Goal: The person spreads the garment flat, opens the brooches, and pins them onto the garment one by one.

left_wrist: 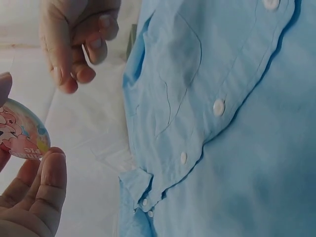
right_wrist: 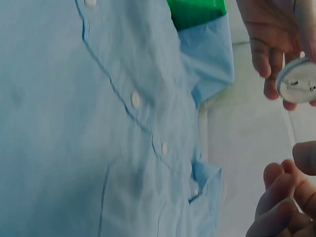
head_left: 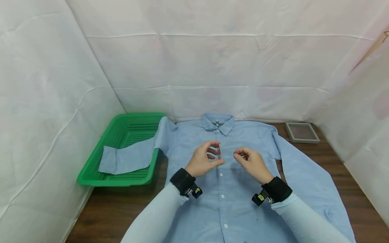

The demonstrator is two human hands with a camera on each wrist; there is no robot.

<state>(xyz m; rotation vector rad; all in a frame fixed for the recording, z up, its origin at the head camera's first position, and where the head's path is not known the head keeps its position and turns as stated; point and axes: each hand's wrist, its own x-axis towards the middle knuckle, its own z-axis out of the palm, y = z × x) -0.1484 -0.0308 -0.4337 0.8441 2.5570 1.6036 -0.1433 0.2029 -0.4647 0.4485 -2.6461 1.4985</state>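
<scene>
My left hand (head_left: 204,160) holds a round pin badge (left_wrist: 22,131) upright by its edges, between thumb and fingers, above the shirt front. A pink cartoon print covers its face in the left wrist view. The pale back of the badge (right_wrist: 297,84), with metal pin fittings, shows in the right wrist view. My right hand (head_left: 251,163) hovers a short way to the right, fingers loosely curled and nothing between them. Beneath both hands lies a light blue button-up shirt (head_left: 197,199), spread front up with its collar (head_left: 226,127) at the far end.
A green plastic basket (head_left: 91,168) stands at the left, with one shirt sleeve (head_left: 127,158) lying across into it. At the back right sits a small grey-framed box (head_left: 302,132) on the brown wooden table (head_left: 121,216). White cloth walls (head_left: 197,60) surround the table.
</scene>
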